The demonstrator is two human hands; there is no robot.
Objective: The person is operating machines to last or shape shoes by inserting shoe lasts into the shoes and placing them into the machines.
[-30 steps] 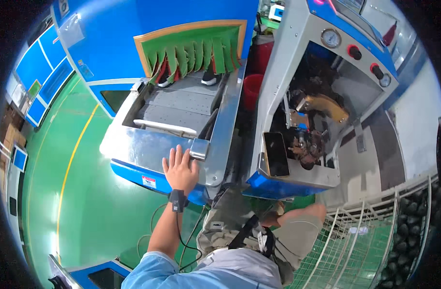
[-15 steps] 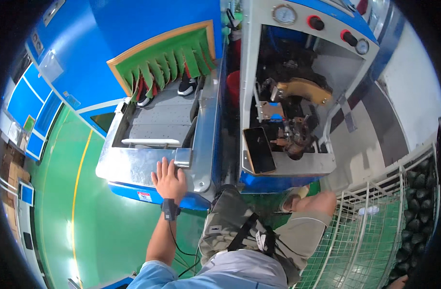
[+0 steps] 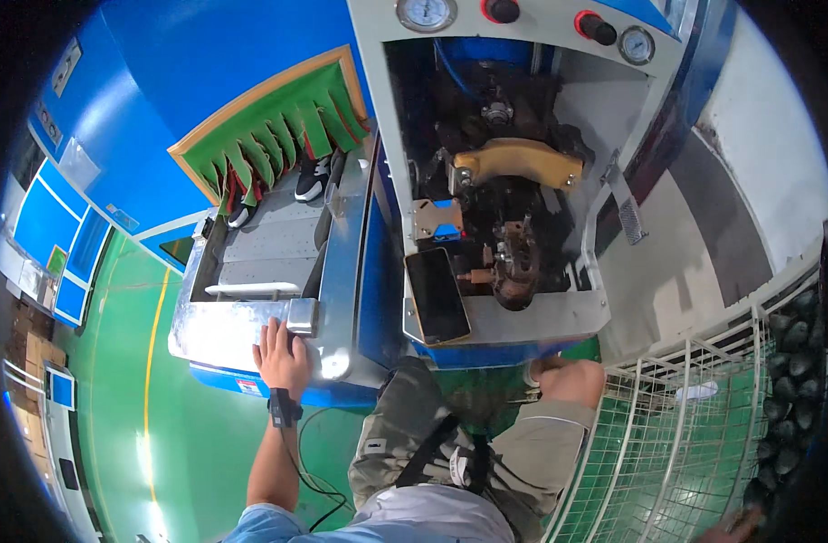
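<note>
- Closest is the person's own light blue shirt (image 3: 387, 529), with tan shorts (image 3: 400, 443) past it.
- The left hand (image 3: 285, 362) lies palm down on the shiny metal end (image 3: 219, 326) of a belt machine. Its fingers are a little spread, just beside a small metal box (image 3: 303, 317). It pinches nothing.
- A black band (image 3: 285, 408) is on the left wrist, and a thin dark wire (image 3: 307, 480) hangs from it.
- The right hand (image 3: 738, 523) is blurry at the bottom right edge. I cannot tell if it is spread or pinching. It is right by a pile of black, round-ended things (image 3: 785, 398).
- Those black things sit along the far right side, next to a white wire cart (image 3: 672, 434).
- A phone (image 3: 438, 297) leans on the front of a gray and blue machine.
- Inside that machine are a brown metal clamp (image 3: 518, 267) and a curved yellow piece (image 3: 518, 165).
- Past the left hand, a white bar (image 3: 260, 290) goes across the gray belt (image 3: 274, 237).
- Farther off, two black and white shoes (image 3: 314, 178) poke out under a green strip curtain (image 3: 274, 145).
- Up top are a round dial (image 3: 426, 13) and black knobs with red rings (image 3: 597, 28).
</note>
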